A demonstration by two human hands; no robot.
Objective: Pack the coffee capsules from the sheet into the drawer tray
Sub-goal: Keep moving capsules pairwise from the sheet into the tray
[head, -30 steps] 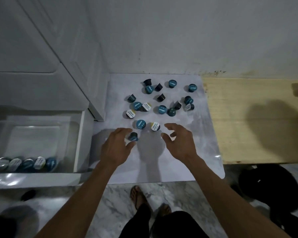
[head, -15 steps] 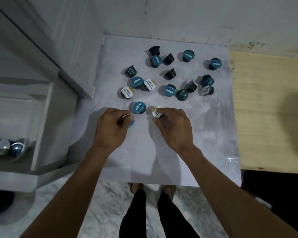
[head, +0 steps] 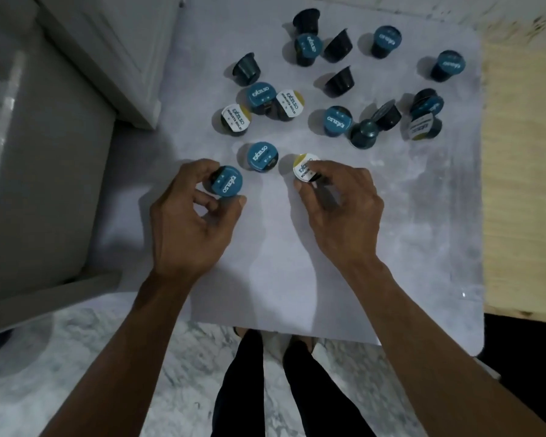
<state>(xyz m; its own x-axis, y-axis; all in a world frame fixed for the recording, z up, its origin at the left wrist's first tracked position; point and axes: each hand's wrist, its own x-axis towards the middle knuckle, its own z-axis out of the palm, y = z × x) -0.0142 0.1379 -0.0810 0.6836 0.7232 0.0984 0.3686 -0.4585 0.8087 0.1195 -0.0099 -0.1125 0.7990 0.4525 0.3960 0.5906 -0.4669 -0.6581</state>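
Head view: both hands (head: 189,225) pinch capsules (head: 227,182)

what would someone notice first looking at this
Two hands low on the pale sheet, each pinching a capsule: the left hand a blue-lidded one, the right hand a white-and-yellow-lidded one. Behind them lies a scatter of capsules, some upright, some tipped over.

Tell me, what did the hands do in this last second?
Both reached forward from open and took hold: the left hand now grips a blue-lidded capsule, the right hand a white-lidded capsule. The other capsules on the sheet lie as before.
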